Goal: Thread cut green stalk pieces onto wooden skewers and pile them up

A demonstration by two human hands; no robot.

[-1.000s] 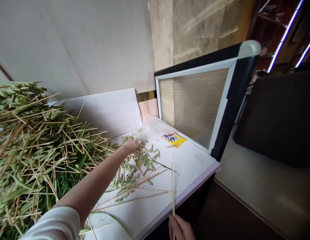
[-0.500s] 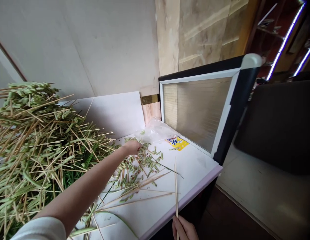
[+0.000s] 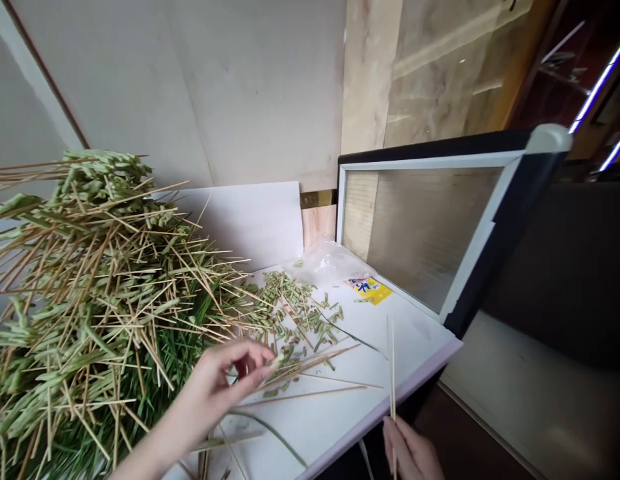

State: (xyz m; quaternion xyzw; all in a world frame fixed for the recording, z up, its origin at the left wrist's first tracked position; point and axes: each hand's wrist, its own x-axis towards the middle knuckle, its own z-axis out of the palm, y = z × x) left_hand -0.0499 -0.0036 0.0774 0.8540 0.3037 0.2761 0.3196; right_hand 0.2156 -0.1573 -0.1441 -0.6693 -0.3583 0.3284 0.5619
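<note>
My left hand (image 3: 235, 377) is over the white table (image 3: 350, 417), thumb and fingertips pinched on a small pale green piece (image 3: 277, 361). Down at the table's front edge, my right hand (image 3: 410, 450) grips thin wooden sticks (image 3: 393, 373) that point upward. Cut green pieces (image 3: 290, 290) lie scattered across the table beyond my left hand, with loose sticks among them. On the left rises a large heap (image 3: 105, 287) of sticks with green pieces threaded on them, mixed with long green leaves.
A clear plastic bag (image 3: 325, 257) and a yellow packet (image 3: 373, 291) lie at the back of the table. Behind them stands a dark-framed glass panel (image 3: 420, 233). A white board (image 3: 250, 220) leans against the wall. Something dark and bulky (image 3: 570, 273) is at the right.
My left hand has come back from the scattered pieces toward me, now with a green piece between its fingertips. My right hand still holds the sticks. The view has shifted a little.
</note>
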